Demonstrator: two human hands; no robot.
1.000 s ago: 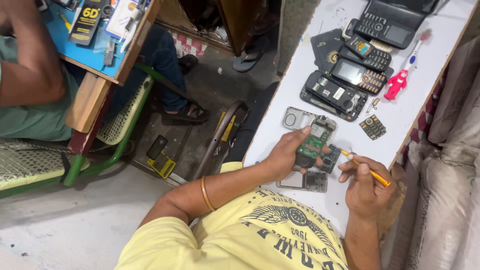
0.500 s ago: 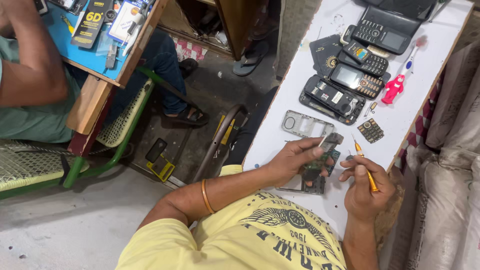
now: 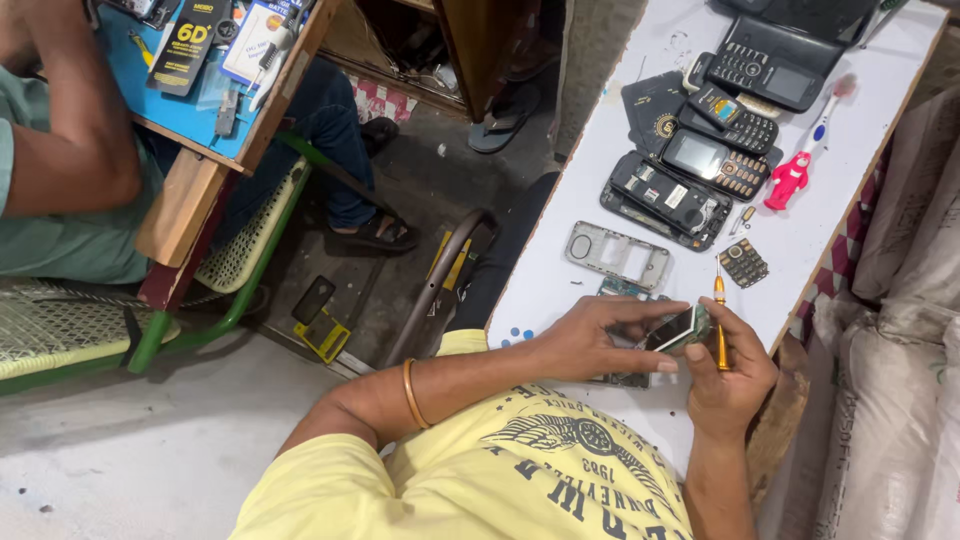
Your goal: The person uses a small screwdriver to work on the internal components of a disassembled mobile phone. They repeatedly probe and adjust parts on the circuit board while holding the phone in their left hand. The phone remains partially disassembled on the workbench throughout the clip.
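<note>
While the board was lying flat under the fingers a second ago, the left hand [image 3: 590, 340] is now tipping the phone board [image 3: 680, 328] up on edge — its small screen facing sideways — just above the near part of the white table [image 3: 850, 200]. The right hand [image 3: 728, 375] is bringing the screwdriver [image 3: 719, 325] from a slant to nearly upright, tip pointing toward 12 o'clock, right beside the board; by my reading the disassembly is moving from prying to lifting the part free.

Grip: the left fingers are pinching the board between thumb and fingertips, half closed. The right hand is clenching the screwdriver's handle and touching the board's right edge.

At 11 o'clock from the board a grey frame [image 3: 617, 254] is lying; at 1 o'clock, a keypad [image 3: 744, 263]; further toward 12, several phones [image 3: 700, 170] and a red toothbrush [image 3: 800, 160].
</note>
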